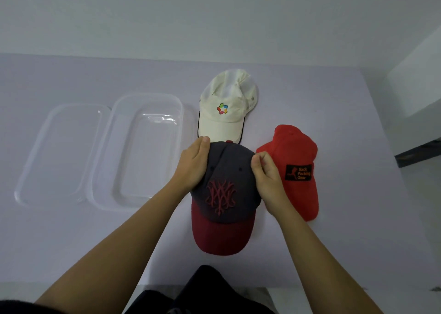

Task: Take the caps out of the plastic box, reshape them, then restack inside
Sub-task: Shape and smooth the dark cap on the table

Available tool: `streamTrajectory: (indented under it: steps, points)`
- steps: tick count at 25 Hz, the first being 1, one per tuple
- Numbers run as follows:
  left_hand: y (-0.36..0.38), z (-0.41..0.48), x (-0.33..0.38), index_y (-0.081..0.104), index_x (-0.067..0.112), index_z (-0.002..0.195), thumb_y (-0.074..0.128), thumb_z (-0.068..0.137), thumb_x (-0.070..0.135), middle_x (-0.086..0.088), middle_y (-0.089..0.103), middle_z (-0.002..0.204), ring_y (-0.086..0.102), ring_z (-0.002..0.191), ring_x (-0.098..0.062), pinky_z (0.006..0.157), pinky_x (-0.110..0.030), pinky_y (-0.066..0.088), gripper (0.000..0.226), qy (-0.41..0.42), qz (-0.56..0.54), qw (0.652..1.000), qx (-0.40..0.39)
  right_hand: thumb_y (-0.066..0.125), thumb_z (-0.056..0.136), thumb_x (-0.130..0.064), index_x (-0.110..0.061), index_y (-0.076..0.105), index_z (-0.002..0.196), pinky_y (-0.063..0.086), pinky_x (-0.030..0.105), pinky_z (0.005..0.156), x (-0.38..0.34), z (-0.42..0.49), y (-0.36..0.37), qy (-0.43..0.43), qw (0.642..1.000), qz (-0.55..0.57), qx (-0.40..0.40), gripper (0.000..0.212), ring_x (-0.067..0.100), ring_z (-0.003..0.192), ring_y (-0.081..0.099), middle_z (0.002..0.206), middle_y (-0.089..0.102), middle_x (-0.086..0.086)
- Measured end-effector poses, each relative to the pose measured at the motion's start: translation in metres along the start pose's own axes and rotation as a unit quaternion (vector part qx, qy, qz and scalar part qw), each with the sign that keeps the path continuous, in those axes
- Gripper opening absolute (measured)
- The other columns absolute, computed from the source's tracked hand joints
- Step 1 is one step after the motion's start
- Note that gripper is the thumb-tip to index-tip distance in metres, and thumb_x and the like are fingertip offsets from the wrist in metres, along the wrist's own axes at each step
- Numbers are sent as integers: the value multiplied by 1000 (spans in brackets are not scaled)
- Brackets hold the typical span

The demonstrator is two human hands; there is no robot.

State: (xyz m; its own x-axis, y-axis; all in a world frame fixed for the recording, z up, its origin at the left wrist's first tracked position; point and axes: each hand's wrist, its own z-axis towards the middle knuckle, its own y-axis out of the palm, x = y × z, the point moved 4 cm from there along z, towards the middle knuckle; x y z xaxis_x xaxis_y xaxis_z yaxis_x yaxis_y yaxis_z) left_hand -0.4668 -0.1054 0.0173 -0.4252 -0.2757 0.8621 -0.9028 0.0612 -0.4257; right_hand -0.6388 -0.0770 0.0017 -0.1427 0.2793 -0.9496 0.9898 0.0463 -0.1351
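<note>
A pale table [71, 242] holds an empty clear plastic box [101, 170] left of centre, with its lid [31, 165] further left. To the right lie a navy cap [226, 208] nearest, a red cap [296, 151] and a white cap [229, 113] farther off. The left hand [194, 163] presses flat on the navy crown while the right hand [266, 172] pinches its fabric. Pulling gently should round the crown. The other caps crowd it, but the near left is roomier.

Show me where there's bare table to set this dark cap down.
Bare table lies in front of the lid and box, at the near left. There is more behind them and to the right of the red cap. The box holds nothing. It is crowded where the white cap, red cap and dark cap bunch together.
</note>
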Motion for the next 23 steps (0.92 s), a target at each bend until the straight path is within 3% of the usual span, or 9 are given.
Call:
streamTrajectory:
  steps: [3,6,12,15,18,20,23]
  points:
    - [22,18,-30,51,5,86,26,102,37,-7,58,80,49,69,-12,67,-25,40,44,-20,36,999,-6,41,99,-29,-17,44,78,33,15,53,43,22,0,61,997,-47,-15,24,2,59,37,67,38,-5]
    - [40,28,-49,44,16,74,27,102,35,-1,51,67,46,62,-12,66,-32,38,38,-26,45,999,7,41,99,-31,-20,46,79,33,22,57,68,39,-3,96,991,-91,-9,23,6,63,38,68,39,-5]
    - [41,36,-73,35,13,66,37,97,16,2,38,65,35,60,-9,60,-26,31,31,-48,-1,994,94,35,99,-36,-19,44,77,36,32,68,82,43,5,132,988,-80,-7,29,11,70,43,74,44,0]
    - [39,37,-76,43,12,72,39,97,16,2,45,70,41,64,-8,61,-17,33,26,-1,38,994,104,33,101,-31,-18,42,81,34,30,64,82,45,11,92,991,-86,43,25,9,65,42,71,43,3]
    - [35,44,-81,44,15,74,37,98,23,1,49,74,46,69,-12,66,-28,37,27,-7,93,990,107,42,98,-27,-26,44,81,38,16,58,80,48,11,59,992,-41,104,17,-6,56,44,69,47,-9]
    - [36,47,-83,41,17,71,34,99,26,1,48,76,44,69,-12,67,-30,37,30,-36,87,991,100,45,97,-28,-31,45,85,39,13,59,83,52,13,76,992,-31,93,12,-7,61,47,75,50,-12]
    - [39,43,-80,42,16,70,33,99,24,2,43,78,41,68,-7,66,-24,36,31,-51,47,993,98,39,99,-31,-24,50,96,38,21,71,83,54,18,99,991,-66,55,13,1,80,51,88,54,-10]
